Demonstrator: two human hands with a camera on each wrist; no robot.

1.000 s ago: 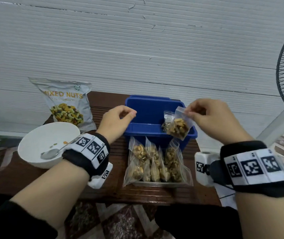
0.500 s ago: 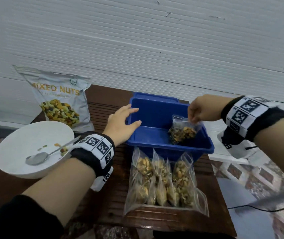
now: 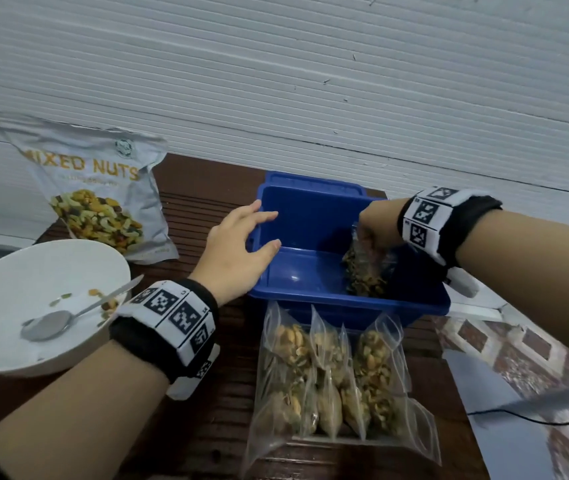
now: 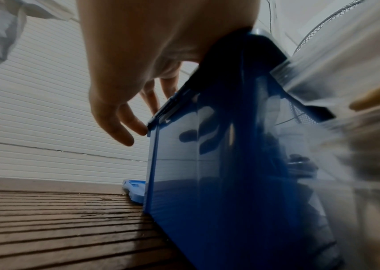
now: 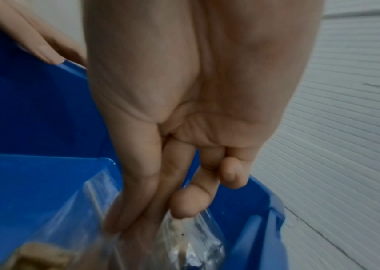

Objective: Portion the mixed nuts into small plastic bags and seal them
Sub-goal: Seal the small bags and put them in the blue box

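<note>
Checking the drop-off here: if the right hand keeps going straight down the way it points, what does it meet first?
Probably the floor of the blue bin. The right hand points down into it, pinching the top of a nut bag whose bottom would touch first; the remaining gap is unclear.

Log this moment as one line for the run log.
step: placing filled bag | right hand: pinches small nut bag inside blue bin | left hand: steadies bin's left rim | bowl: nearly empty

The left hand [image 3: 238, 251] is reaching forward, fingers extended and relaxed. The right hand [image 3: 376, 226] is pointing downward, thumb and fingers pinching together.
</note>
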